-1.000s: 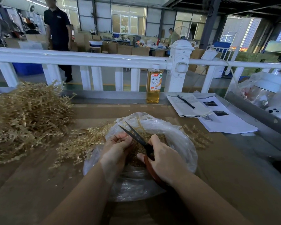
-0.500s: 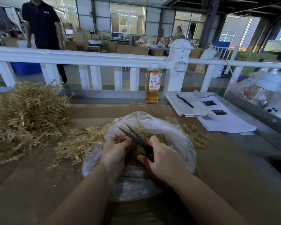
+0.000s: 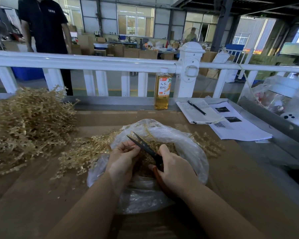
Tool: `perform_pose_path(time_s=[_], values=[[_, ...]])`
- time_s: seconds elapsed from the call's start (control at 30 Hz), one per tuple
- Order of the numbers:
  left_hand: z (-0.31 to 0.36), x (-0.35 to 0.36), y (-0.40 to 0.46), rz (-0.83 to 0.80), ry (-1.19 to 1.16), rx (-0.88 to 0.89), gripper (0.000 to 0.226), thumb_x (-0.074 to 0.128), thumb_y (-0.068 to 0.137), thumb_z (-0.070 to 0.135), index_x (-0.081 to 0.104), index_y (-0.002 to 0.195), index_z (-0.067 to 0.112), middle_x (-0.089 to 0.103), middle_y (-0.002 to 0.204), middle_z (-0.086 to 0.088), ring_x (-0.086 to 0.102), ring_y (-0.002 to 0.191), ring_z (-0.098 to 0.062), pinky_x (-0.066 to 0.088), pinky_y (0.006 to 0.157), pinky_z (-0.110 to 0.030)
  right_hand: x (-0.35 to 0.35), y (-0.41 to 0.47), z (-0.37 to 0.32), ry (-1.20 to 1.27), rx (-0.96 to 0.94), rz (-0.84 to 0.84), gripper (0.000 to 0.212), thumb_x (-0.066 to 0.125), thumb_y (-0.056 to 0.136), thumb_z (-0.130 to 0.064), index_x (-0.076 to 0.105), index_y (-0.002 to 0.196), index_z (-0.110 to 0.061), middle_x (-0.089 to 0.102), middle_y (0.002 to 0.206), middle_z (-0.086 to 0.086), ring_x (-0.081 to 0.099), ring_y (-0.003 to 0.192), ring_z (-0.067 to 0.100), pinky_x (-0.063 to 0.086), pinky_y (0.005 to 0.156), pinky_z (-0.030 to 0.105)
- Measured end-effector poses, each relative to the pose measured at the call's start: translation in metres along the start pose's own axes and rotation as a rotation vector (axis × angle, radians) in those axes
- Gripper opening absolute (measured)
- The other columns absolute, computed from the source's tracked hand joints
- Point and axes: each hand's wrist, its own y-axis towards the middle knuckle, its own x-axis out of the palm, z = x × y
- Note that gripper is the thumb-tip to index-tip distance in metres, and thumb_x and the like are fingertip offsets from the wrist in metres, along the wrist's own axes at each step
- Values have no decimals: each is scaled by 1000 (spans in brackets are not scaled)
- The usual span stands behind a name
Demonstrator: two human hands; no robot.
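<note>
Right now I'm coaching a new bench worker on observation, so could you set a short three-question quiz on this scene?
1. True or false: over the clear plastic bag, the left hand holds the black-bladed scissors with red-brown handles.
2. The white-capped bottle of amber drink stands: A) inside the bag; B) beside the white railing post; C) beside the scissors.
3. Fill in: the slim black pen lies on the open ____.
Key: 1 false, the right hand holds them, while the left pinches a thin tan sprig; 2 B; 3 notebook.
</note>
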Motion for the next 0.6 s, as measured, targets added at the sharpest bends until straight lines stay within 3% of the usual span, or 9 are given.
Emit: perform_pose_path(time_s=[0.23,0.43,0.6], values=[[0,1,2,21,10,-8,22,50,88,-14,53,76,5,61,75,-12,63,69,-18,56,59,-19,3,-2,0,-42,-10,24,37,46,90,-58,33,107,-28,56,92,-4,57,86,17,35,67,25],[1,2,3,31,-28,-36,28,44,90,-15,51,72,5,64,58,-7,66,54,-13,54,52,-20,7,-5,0,-42,15,28,43,43,91,-59,31,118,-28,52,102,-2,51,96,18,38,78,29],[1,0,3,6,-36,-65,23,46,91,-13,51,75,4,63,67,-11,66,63,-18,57,57,-22,6,-4,-1,-52,10,30,40,45,92,-55,31,116,-27,53,100,0,52,94,19,35,74,27]])
